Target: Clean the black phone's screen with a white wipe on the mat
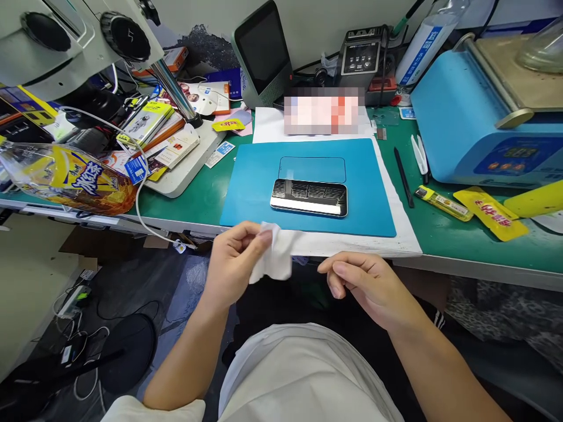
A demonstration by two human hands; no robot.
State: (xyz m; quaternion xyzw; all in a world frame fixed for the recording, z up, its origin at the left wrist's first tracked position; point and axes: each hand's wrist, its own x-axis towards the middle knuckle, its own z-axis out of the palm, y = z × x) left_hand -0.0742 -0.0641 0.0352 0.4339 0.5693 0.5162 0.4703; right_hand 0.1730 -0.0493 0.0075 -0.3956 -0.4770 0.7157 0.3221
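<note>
Pinched between the thumb and fingers of my left hand [237, 258] is a white wipe [276, 258], hanging in front of the table edge. My right hand [365, 281] is held to the right of it, fingers loosely curled and apart, with nothing visible in them. Beyond both hands, a smartphone [308, 198] lies on a blue mat [250, 193], its dark glossy face up with bright reflections. Just behind the phone lies a clear glass sheet [312, 168] with a thin dark outline.
A microscope [88, 47] and a drink bottle [70, 179] stand at left. At right are a blue machine [461, 129], a black pen-like tool [403, 176], tweezers [420, 157] and yellow packets [490, 212]. A screen device [264, 53] stands at the back.
</note>
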